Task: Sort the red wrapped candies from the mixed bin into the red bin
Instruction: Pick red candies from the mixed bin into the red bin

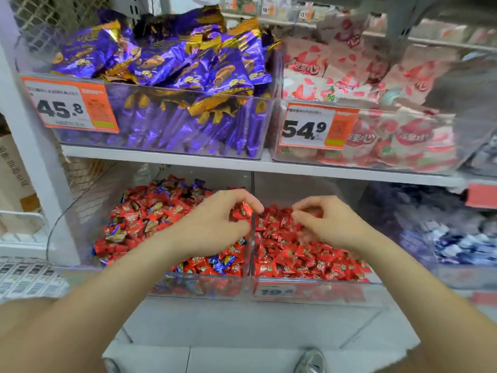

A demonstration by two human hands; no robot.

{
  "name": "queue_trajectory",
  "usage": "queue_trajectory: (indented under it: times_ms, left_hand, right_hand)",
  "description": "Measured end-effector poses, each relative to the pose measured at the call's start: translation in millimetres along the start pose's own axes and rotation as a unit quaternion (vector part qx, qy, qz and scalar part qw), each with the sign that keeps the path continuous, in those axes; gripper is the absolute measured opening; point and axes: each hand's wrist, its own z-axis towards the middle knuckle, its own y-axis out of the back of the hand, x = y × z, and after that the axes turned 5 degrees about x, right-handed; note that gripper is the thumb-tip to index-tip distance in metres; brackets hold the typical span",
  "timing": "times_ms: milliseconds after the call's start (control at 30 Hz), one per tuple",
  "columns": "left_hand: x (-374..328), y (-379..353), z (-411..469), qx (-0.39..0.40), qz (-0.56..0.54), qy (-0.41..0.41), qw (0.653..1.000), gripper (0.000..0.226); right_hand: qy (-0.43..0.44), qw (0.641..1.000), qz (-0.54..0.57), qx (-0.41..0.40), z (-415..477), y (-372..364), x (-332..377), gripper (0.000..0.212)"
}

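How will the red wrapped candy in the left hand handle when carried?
Probably light: the left hand holds the red wrapped candy with fingertips alone. Its glossy wrapper looks slippery, so a loose pinch may lose it. Flat-sided, it likely won't roll in the red bin.

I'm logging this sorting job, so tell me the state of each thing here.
left hand, pinches a red candy by the divider.
red candy, held, not yet dropped.
right hand, fingers curled over the red bin; grip unclear.
mixed bin, red and blue candies.
red bin, holds red candies.
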Motion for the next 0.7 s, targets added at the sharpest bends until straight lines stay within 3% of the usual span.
queue_trajectory:
  times_ms: [133,200,333,433,500,567,700]
  left_hand:
    - [-17.9,-29.3,17.7,-0.027,0.153,-0.128,0.979,0.039]
    - [-17.9,-40.5,33.4,0.001,0.216,-0.166,0.962,0.044]
    - [-21.6,-53.1,52.2,0.085,0.33,-0.144,0.929,0.053]
    - [-18.5,-39.9,46.8,-0.006,0.281,-0.166,0.945,0.037]
    - [-14.8,-23.5,34.2,-0.073,0.23,-0.139,0.961,0.018]
    - [-2.9,-0.3,22.5,-0.089,0.206,-0.06,0.973,0.008]
    - [36.9,49.6,-0.4,-0.03,0.323,0.1,0.941,0.024]
  right_hand:
    - [0.057,0.984,-0.17,0.004,-1.2,18.8,-5.1,0.021]
    - [0.055,0.973,-0.225,0.01,-2.3,23.3,-7.9,0.026]
    - [0.029,0.973,-0.225,-0.04,-6.5,25.9,-5.5,0.032]
    - [0.061,0.979,-0.187,-0.055,-14.8,16.1,13.6,0.033]
    - [0.102,0.979,-0.172,-0.028,-23.4,-0.3,33.8,0.033]
    - [0.137,0.978,-0.16,0.0,-31.0,-22.4,56.0,0.037]
    - [0.206,0.964,-0.163,0.04,-29.4,-67.2,88.0,0.039]
